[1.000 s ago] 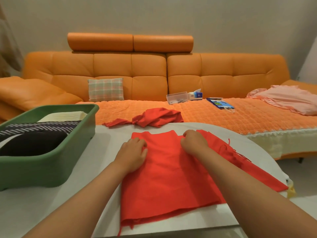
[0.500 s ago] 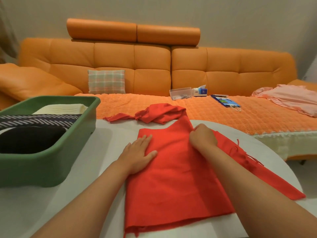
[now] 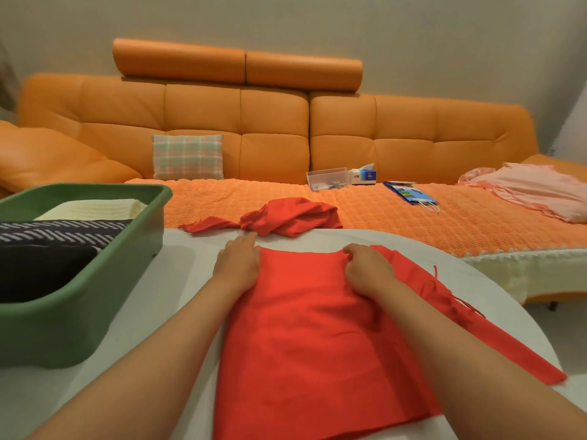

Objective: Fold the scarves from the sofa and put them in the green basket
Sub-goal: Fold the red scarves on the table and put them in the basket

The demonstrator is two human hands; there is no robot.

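White table (image 3: 181,290): red scarf (image 3: 311,341) beside green basket (image 3: 127,265). Our left hand (image 3: 238,263) presses it flat; our right hand (image 3: 368,271) pinches it.

The left hand (image 3: 238,265) is sliding away from the middle of the red scarf (image 3: 305,328) towards its far left corner. Its fingers are now lying straight and close together instead of spread, with its outer side coming off onto the white table (image 3: 178,296). The right hand (image 3: 368,269) is bringing down the peak of cloth it was lifting half a second ago, so the scarf's far edge is flattening into a straight line. Bare table is opening up between that edge and the bunched red cloth (image 3: 292,217) at the table's far rim.
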